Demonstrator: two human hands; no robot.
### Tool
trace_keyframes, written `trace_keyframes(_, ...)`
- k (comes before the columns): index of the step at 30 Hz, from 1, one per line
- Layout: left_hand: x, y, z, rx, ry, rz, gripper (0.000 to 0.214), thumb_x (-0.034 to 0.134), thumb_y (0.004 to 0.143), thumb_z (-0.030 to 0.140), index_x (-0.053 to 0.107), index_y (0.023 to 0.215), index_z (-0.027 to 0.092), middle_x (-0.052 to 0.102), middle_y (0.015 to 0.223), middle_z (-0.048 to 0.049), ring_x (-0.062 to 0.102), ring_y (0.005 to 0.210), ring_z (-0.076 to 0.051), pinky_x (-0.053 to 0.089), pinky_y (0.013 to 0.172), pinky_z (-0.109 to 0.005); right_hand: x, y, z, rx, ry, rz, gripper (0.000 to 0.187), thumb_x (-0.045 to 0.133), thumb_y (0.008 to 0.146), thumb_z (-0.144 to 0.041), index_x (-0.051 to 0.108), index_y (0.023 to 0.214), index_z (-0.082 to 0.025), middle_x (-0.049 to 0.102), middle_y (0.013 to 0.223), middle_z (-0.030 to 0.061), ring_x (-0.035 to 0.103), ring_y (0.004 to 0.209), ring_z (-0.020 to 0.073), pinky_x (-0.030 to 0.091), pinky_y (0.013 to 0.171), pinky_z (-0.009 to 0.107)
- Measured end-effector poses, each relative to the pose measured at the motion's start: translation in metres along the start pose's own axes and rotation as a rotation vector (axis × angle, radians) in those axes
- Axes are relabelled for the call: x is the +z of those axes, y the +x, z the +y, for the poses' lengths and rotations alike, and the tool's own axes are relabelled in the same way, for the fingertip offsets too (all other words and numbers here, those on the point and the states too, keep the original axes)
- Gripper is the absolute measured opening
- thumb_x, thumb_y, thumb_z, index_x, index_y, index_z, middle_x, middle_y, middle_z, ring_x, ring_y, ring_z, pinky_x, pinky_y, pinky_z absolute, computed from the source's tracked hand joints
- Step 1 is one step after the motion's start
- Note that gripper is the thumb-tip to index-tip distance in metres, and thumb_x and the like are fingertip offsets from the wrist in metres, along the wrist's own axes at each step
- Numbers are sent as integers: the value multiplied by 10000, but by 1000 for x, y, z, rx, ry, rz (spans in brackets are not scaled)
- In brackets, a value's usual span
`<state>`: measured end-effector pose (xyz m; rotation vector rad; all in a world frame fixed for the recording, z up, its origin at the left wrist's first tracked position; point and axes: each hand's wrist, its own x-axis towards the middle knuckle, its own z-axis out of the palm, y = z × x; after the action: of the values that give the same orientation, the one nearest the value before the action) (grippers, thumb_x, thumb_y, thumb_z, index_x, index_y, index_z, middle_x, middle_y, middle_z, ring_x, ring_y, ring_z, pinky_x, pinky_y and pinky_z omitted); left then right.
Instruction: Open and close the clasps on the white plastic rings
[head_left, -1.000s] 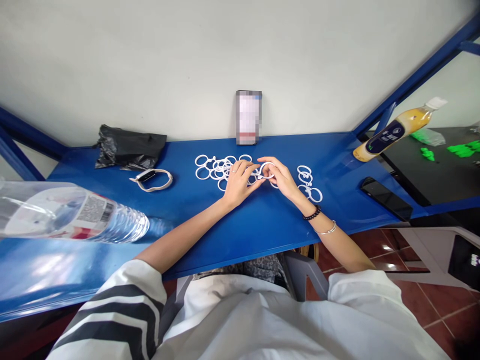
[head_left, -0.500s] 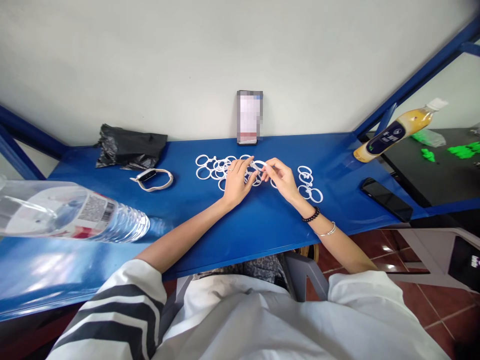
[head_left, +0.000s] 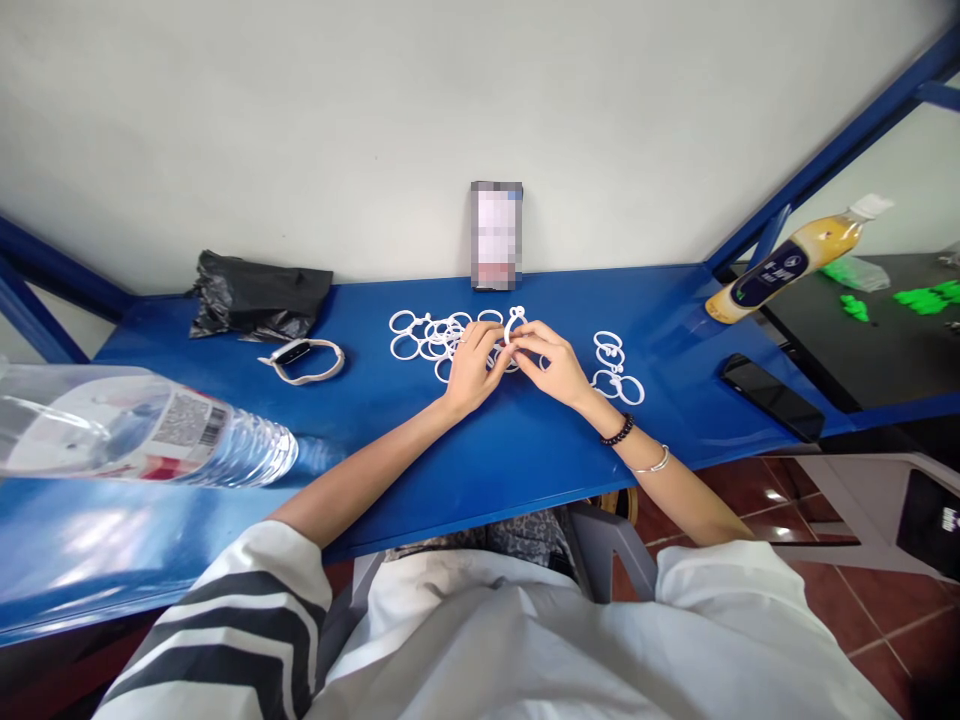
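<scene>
A white plastic ring with a small knob at its top stands tilted up between my two hands. My right hand pinches it from the right with thumb and fingers. From the left, the fingertips of my left hand close on the ring's near side, its thumb meeting the right fingertips. Around and partly beneath my left hand lies a pile of similar white rings, some of them hidden by the fingers. A smaller group of white rings rests to the right of my right hand.
A phone leans upright against the wall. On the left of the blue table are a black plastic bag, a watch and a large clear bottle. To the right are a drink bottle and a dark phone.
The ring has turned from lying nearly flat to standing tilted, its knob now upward. My right hand has shifted left, and its fingertips now meet those of my left hand.
</scene>
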<state>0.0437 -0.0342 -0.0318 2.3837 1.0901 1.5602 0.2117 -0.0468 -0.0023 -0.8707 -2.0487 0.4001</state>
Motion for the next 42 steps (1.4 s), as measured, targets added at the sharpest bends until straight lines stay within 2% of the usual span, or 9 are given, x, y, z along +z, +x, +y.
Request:
trace_keyframes(7,-1,1,0,55,5,86,139,445,998,250,559,950,188,654,953,-66,611,893,-176,492,802,-337,-1,-1,-4,77,113,-23,182,540,938,-286,699,992,-216,686,1125,85,684,915,197,582,775,347)
trace_keyframes(9,-1,1,0,50,0,99,128,445,997,235,558,957,188,654,944,-64,611,883,-174,493,796,-335,-1,0,-4,162,174,16,204,549,937,-356,696,955,-216,697,1069,74,686,827,178,582,735,333)
trace_keyframes(12,-1,1,1,54,-31,73,133,436,1000,227,559,963,190,656,954,-66,611,906,-176,493,809,-337,-3,1,0,350,254,163,257,589,907,-459,672,954,-220,693,925,38,667,731,150,562,700,303)
trace_keyframes(14,-2,1,2,74,-49,35,151,417,1005,221,558,963,192,657,959,-66,611,924,-177,492,825,-343,-4,2,5,452,336,221,317,621,874,-509,658,1033,-238,686,951,28,663,740,140,553,685,278)
trace_keyframes(16,-2,2,3,114,-65,13,149,415,1004,212,555,961,192,656,951,-65,606,927,-178,489,832,-347,-4,3,9,499,430,204,381,636,853,-542,652,1103,-255,683,1040,37,670,810,148,556,704,272)
trace_keyframes(20,-3,3,5,147,-93,-6,143,424,1000,217,555,946,199,652,953,-69,591,926,-185,476,832,-358,-2,5,10,524,558,132,399,653,838,-550,684,1090,-243,708,1016,39,670,864,164,563,791,300)
trace_keyframes(28,-4,2,6,-18,-24,-53,244,401,1007,355,580,934,206,623,1022,-95,579,995,-216,469,898,-407,-1,4,9,590,669,194,365,756,758,-510,711,960,-209,702,847,20,655,813,147,555,832,311)
trace_keyframes(35,-5,1,6,-107,-112,-74,296,473,976,441,542,1115,189,635,1109,-109,587,1073,-222,506,865,-365,1,4,4,658,836,188,348,812,693,-486,715,896,-221,699,835,2,654,801,132,555,830,291)
trace_keyframes(42,-6,2,5,-98,-111,-111,384,479,970,465,552,1222,184,665,1089,-109,617,997,-223,508,851,-372,0,4,6,693,897,155,320,798,705,-473,706,885,-225,680,836,-3,643,807,130,550,823,286)
